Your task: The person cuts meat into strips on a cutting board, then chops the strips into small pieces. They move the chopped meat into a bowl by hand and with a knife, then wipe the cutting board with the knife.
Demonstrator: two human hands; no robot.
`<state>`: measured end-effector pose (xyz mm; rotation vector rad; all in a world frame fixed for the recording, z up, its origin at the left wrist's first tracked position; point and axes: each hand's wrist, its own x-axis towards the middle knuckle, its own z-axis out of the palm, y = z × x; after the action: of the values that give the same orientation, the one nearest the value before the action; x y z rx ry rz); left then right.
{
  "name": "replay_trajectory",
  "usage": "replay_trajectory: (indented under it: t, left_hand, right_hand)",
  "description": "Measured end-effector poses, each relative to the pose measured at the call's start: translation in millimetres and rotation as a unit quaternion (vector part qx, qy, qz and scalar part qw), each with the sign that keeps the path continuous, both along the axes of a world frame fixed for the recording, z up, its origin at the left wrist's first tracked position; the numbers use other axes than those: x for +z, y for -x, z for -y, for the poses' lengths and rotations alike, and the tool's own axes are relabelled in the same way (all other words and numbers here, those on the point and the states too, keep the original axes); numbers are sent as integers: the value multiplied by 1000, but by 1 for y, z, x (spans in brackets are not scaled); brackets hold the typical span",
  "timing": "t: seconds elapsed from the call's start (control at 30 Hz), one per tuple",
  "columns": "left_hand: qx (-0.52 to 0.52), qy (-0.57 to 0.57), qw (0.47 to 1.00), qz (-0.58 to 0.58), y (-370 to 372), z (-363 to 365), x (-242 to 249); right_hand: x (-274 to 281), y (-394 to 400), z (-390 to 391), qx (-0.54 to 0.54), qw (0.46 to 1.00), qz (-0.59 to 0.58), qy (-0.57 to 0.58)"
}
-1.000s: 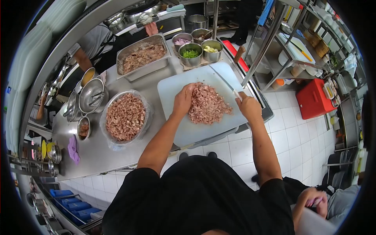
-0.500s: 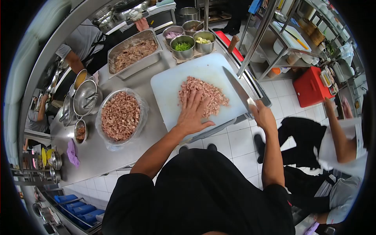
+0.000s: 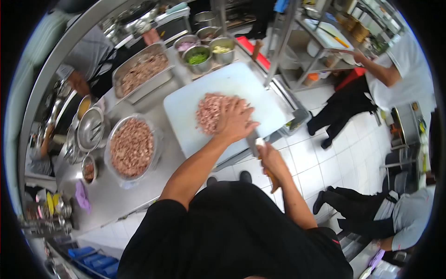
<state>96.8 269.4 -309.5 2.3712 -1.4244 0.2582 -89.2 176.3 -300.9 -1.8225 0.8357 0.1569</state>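
My left hand (image 3: 233,122) lies with fingers spread on a pile of chopped pink meat (image 3: 210,111), covering its right side. The meat sits on a white cutting board (image 3: 183,97). In my right hand (image 3: 274,160) is a knife (image 3: 254,143) with a wooden handle, held at the board's front edge. Its blade points up toward my left thumb, and the far part of the blade is hidden by my left hand. Left of the board stands a plastic-lined bowl (image 3: 158,146) full of diced meat.
A steel pan (image 3: 151,79) of meat stands behind the bowl. Steel pots with green pieces (image 3: 197,59), yellow pieces (image 3: 222,49) and purple pieces (image 3: 186,45) are beyond the board. A purple cloth (image 3: 82,196) lies at left. Two people (image 3: 404,69) (image 3: 413,221) are at right.
My right hand has drawn the knife from the board's right side down and left, close to my left hand. My left hand has shifted to the pile's right side. A person at right has moved.
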Motion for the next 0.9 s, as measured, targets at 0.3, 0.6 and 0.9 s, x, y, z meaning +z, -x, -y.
replay_trajectory:
  t: [0.3,0.6,0.9]
  left_hand:
    - [0,114,992,47,-1,2,-18]
    - [-10,123,990,62,5,-2,-6]
    - [-31,168,983,74,4,-4,-5]
  right_hand:
    - [7,-9,-10,73,994,73,-44]
    - [25,1,-22,52,993,78,-66]
    - [19,1,-26,40,993,79,-73]
